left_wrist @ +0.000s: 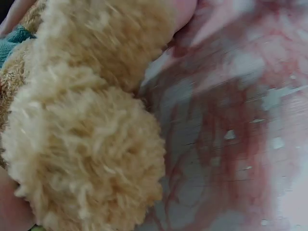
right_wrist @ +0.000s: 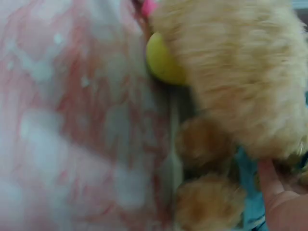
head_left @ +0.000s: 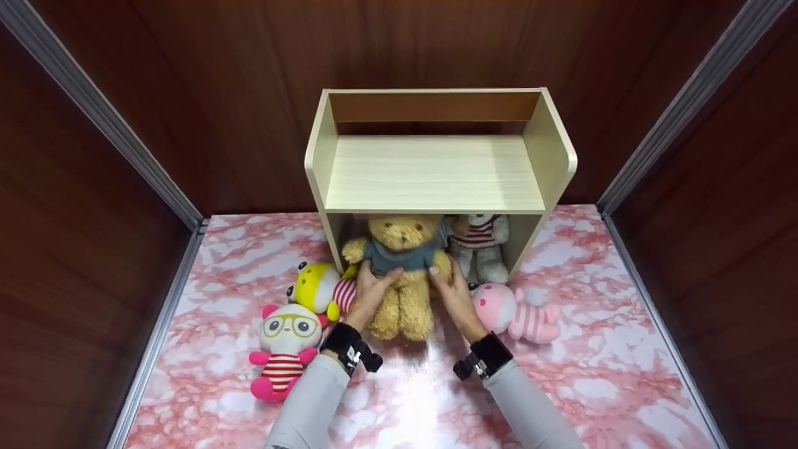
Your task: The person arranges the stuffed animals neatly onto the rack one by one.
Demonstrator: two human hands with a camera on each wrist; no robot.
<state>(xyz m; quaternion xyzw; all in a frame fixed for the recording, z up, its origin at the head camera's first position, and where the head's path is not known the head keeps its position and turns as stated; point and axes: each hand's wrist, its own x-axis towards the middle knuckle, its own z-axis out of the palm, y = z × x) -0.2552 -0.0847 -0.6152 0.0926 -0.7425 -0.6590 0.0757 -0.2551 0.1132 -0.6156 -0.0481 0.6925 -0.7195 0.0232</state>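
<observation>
A tan teddy bear (head_left: 411, 299) in a blue-grey shirt is upright at the mouth of the shelf's lower compartment, its head just under the middle board. My left hand (head_left: 371, 296) grips one side of its body, thumb across the front. On the other side, my right hand (head_left: 455, 302) holds it near the arm. The left wrist view is filled by the bear's furry legs (left_wrist: 91, 144). Behind it, the right wrist view shows two brown furry feet (right_wrist: 207, 202) and some light-blue cloth (right_wrist: 252, 192) inside the compartment.
The cream shelf (head_left: 430, 174) stands against the back wall. Inside, at the right, sits a grey-white plush (head_left: 489, 259) in a striped top. Around lie a yellow frog plush (head_left: 317, 288), a pink-and-white panda plush (head_left: 290, 333) and a pink plush (head_left: 499, 305).
</observation>
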